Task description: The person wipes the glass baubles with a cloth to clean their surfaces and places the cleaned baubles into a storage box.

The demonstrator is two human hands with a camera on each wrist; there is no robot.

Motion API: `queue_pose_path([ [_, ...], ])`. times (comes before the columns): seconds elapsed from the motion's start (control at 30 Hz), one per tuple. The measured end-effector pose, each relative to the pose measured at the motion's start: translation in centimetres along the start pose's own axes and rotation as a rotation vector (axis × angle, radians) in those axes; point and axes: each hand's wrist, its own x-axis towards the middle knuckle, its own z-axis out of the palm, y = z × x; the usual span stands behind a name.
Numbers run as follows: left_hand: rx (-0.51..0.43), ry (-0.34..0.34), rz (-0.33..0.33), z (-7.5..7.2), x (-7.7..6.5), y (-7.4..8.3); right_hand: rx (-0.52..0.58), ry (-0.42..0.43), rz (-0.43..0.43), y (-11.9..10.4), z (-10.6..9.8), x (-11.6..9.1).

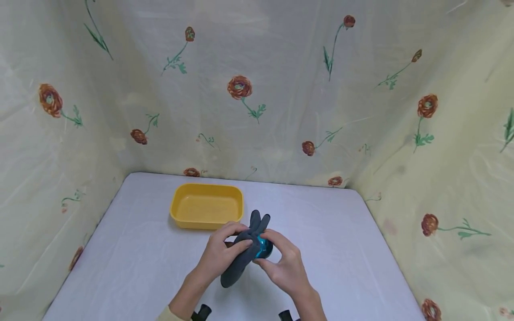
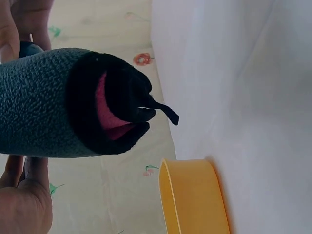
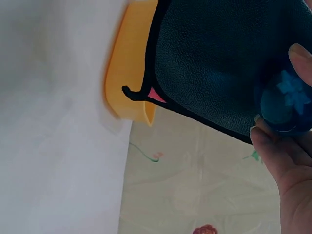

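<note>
A dark grey-teal cloth (image 1: pixel 237 263) with black edging hangs between both hands, folded over, two narrow points sticking up past the fingers. In the left wrist view its rolled end shows a pink inner side and a small black loop (image 2: pixel 168 111). My left hand (image 1: pixel 220 255) grips the cloth with its thumb on top. With thumb and fingers, my right hand (image 1: pixel 284 266) pinches a shiny, see-through blue round object (image 1: pixel 263 248) against the cloth's right side. Seen from the right wrist, the blue object (image 3: pixel 287 105) carries a paler flower-like shape; the cloth overlaps part of it.
Beyond the hands, to the left, a yellow rectangular tray (image 1: pixel 206 186) stands on the white-covered table (image 1: pixel 313 214). Flower-printed sheeting (image 1: pixel 281 111) encloses the table at the back and both sides. Two black rod-like ends (image 1: pixel 205 310) show beside the wrists at the lower edge.
</note>
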Motion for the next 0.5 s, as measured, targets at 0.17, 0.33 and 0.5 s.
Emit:
queue_pose_path([
  [0.17,-0.010,-0.016,0.005,-0.08,-0.02,0.11,0.042,0.007,-0.002,0.07,0.19,-0.02],
  [0.33,-0.025,-0.018,0.007,-0.06,0.09,0.05,0.076,0.027,0.001,0.15,0.39,0.03],
  [0.5,-0.030,-0.016,0.015,-0.04,0.20,0.06,0.135,0.033,0.029,-0.01,0.55,0.01],
])
